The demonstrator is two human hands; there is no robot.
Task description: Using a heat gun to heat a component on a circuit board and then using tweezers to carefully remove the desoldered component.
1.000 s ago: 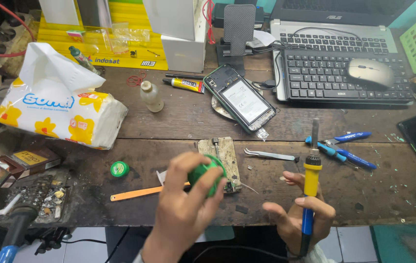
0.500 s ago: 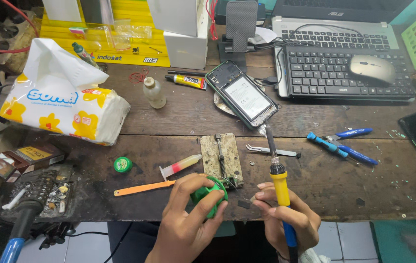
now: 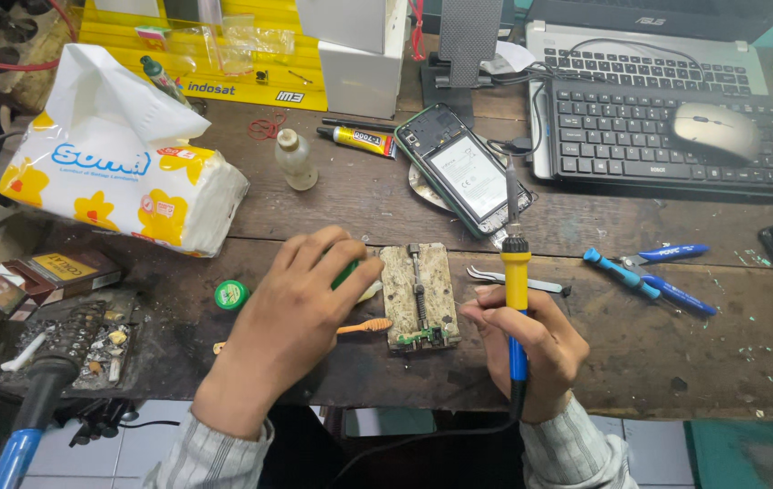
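Observation:
My left hand [image 3: 300,308] is closed around a small green object [image 3: 345,272], only partly visible between the fingers, just left of a worn metal board holder [image 3: 418,285]. A small green circuit board [image 3: 422,338] is clamped at the holder's near end. My right hand [image 3: 531,340] grips a soldering iron [image 3: 515,272] with a yellow and blue handle. Its tip points away from me, toward an opened phone [image 3: 463,172]. An orange brush handle [image 3: 364,326] lies under my left hand.
Tweezers [image 3: 518,281] and blue cutters [image 3: 649,272] lie right of the holder. A tissue pack [image 3: 124,172], small bottle [image 3: 296,158], glue tube [image 3: 359,138] and green tin [image 3: 231,294] sit on the left. Keyboard [image 3: 667,145] and mouse [image 3: 717,127] are at the back right. Bits tray [image 3: 78,340] at front left.
My left hand moved with the green object from the table's front edge up to the holder's left side. My right hand shifted right and the iron now stands beside the holder.

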